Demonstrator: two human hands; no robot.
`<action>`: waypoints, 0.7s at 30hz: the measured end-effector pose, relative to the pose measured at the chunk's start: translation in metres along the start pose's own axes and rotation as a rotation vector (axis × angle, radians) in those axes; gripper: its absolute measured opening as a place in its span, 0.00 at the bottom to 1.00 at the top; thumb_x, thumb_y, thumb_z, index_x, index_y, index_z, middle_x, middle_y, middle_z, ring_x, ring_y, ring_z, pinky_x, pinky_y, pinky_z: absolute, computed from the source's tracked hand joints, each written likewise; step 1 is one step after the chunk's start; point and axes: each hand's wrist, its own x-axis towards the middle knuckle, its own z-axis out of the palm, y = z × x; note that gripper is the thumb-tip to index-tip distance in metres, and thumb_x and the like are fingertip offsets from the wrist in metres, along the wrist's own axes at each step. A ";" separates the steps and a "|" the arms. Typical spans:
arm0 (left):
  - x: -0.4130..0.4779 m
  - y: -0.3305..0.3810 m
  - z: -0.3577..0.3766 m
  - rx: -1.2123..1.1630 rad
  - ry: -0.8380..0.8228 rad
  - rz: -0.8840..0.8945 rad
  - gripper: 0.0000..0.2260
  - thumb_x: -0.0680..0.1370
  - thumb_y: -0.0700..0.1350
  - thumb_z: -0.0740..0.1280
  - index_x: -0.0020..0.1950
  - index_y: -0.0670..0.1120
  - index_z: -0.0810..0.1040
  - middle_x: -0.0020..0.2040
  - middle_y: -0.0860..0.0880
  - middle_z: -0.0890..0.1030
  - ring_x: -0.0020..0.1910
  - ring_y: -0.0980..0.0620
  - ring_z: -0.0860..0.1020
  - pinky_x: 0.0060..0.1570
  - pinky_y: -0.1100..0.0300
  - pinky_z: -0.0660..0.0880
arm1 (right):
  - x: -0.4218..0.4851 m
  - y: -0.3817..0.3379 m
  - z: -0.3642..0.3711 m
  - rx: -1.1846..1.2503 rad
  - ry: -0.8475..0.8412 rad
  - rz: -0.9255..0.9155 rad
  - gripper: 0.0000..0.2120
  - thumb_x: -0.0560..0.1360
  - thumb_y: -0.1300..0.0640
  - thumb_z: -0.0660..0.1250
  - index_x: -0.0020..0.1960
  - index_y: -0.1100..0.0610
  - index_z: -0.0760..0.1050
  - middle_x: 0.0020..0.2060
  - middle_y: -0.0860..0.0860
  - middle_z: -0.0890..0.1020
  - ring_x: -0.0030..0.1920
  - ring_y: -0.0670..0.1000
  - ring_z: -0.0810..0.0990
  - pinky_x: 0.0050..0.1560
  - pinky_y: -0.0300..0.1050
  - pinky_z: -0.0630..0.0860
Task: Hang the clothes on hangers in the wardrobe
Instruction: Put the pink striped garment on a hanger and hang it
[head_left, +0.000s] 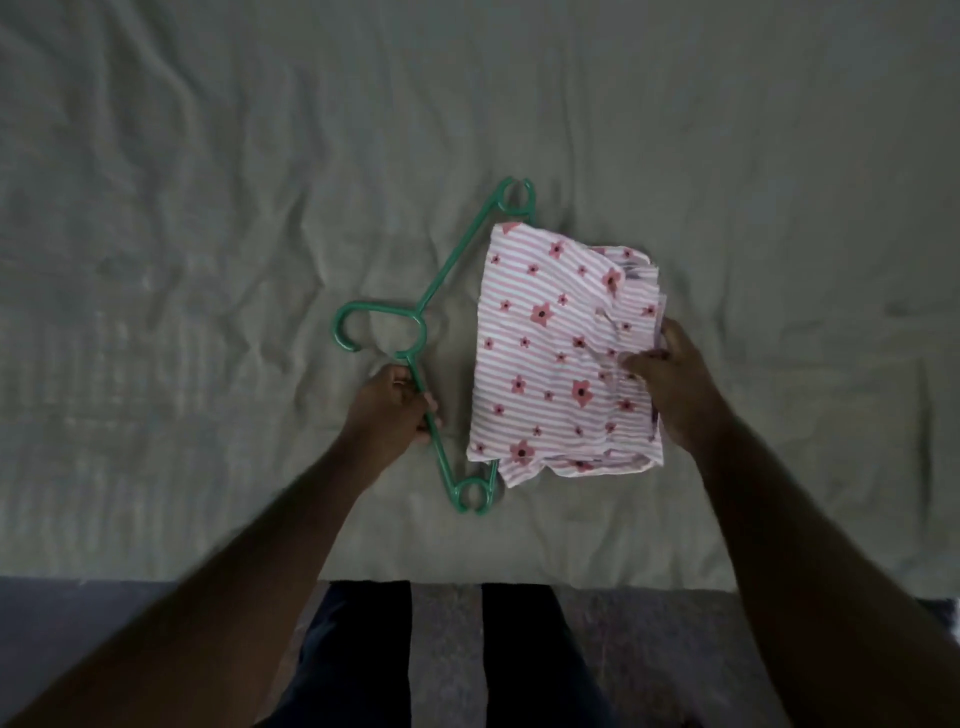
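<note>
Trouser legs (363, 654), dark and nearest the lens, are standing against the near edge of the bed (208, 234), whose grey-green cover is carrying everything else. Toward that near edge, about midway between the left and right edges, a green hanger (457, 260) is lying flat with its hook pointing at the left edge. We are curling our left hand (389, 410) round one sloping arm just beside the hook, apparently to steady the frame. A folded striped top (545, 338) with red flowers is lying over the side of the hanger away from the hook. We are pinching the folded layers at its right edge with our right hand (670, 379), thumb on top, probably to open the fabric for threading. No wardrobe is showing; the hanging step is not yet begun.
</note>
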 end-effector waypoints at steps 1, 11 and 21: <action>0.000 0.000 0.002 0.013 0.002 -0.013 0.07 0.77 0.31 0.63 0.54 0.37 0.73 0.45 0.39 0.82 0.33 0.49 0.82 0.32 0.56 0.81 | 0.004 -0.001 0.000 -0.008 0.022 -0.052 0.26 0.65 0.63 0.69 0.64 0.53 0.75 0.56 0.53 0.84 0.57 0.56 0.82 0.62 0.64 0.76; -0.005 -0.011 0.012 -0.029 0.025 -0.061 0.06 0.79 0.32 0.61 0.55 0.38 0.70 0.44 0.40 0.80 0.34 0.47 0.83 0.28 0.57 0.78 | 0.009 0.018 -0.010 -0.016 0.088 -0.041 0.31 0.70 0.63 0.75 0.70 0.57 0.69 0.59 0.54 0.82 0.54 0.50 0.83 0.55 0.47 0.80; -0.002 -0.016 0.014 -0.070 0.017 -0.082 0.07 0.80 0.33 0.61 0.56 0.40 0.69 0.43 0.40 0.80 0.35 0.47 0.83 0.32 0.52 0.81 | -0.002 0.021 -0.005 -0.466 0.535 -0.241 0.27 0.75 0.49 0.65 0.70 0.62 0.71 0.61 0.59 0.78 0.62 0.60 0.77 0.66 0.49 0.70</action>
